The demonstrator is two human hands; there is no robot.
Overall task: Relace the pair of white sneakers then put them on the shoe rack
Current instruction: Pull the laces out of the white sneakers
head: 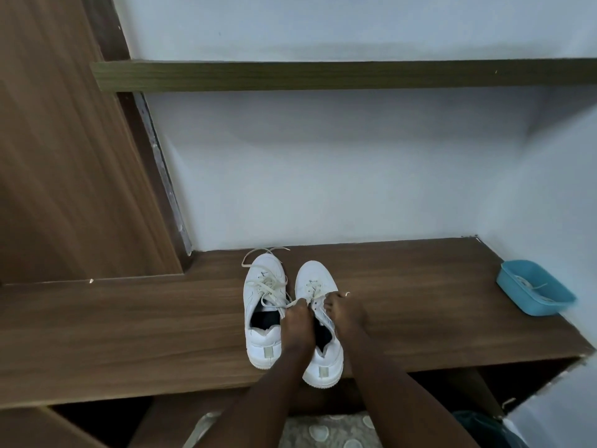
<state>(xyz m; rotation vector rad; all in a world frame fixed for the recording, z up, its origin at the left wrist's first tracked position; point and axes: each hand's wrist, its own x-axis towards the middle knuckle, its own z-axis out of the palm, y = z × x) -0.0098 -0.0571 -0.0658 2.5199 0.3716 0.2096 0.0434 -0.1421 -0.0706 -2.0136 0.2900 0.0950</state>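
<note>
Two white sneakers stand side by side, toes toward the wall, on a brown wooden shelf [129, 318]. The left sneaker [263, 305] has loose cream laces that trail past its toe. The right sneaker [318, 295] is laced partway, and its heel juts over the shelf's front edge. My left hand [297, 321] is over its opening and pinches a lace end. My right hand [344, 310], with a ring on one finger, holds the laces on the sneaker's right side. Both hands hide the middle of the right sneaker.
A blue plastic basket [534, 287] with a lace or cord in it sits at the shelf's right end. A thin wooden shelf [323, 74] runs across the wall above. A wooden panel [64, 156] rises at left. Open compartments lie below the shelf.
</note>
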